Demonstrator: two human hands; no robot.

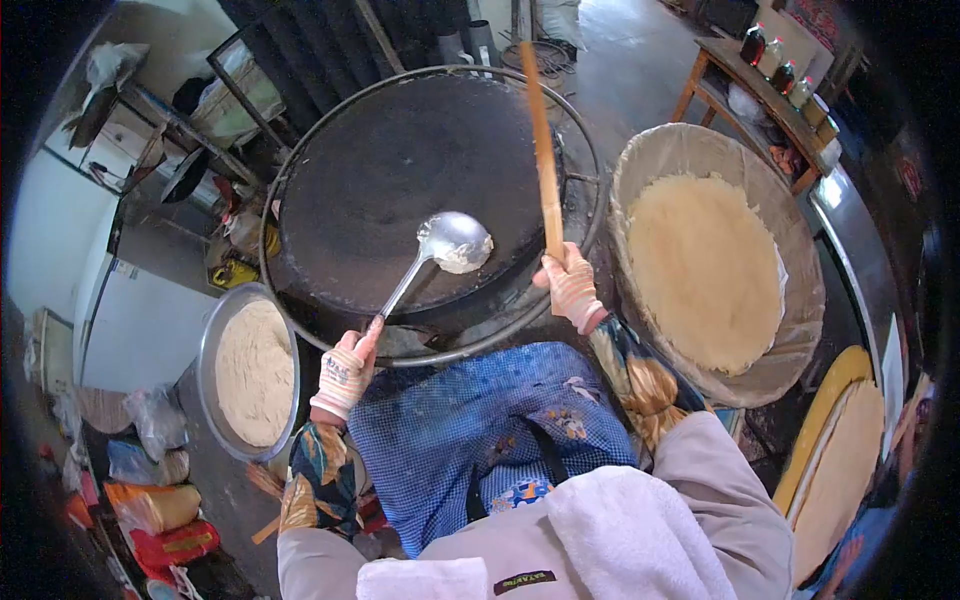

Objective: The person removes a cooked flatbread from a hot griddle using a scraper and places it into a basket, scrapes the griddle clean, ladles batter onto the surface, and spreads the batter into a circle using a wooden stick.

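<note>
My left hand [346, 374], in a striped knit glove with bare fingertips, is closed around the handle of a metal ladle [452, 238]. The ladle's bowl is over the dark round griddle [400, 150], with pale batter clinging to its lip; whether it touches the surface I cannot tell. A long flat wooden stick [545, 160] rises from my right hand [572, 288], gloved the same way, by the griddle's right edge. Left of the griddle stands a metal basin [206, 340] holding thick beige batter [255, 370].
A metal ring [590, 215] surrounds the griddle. To its right, a cloth-lined basket [640, 165] holds thin round flatbreads [700, 270]. More rounds [845, 470] lean at lower right. Bottles stand on a wooden table [735, 65] at the back. Bags [170, 545] lie at lower left.
</note>
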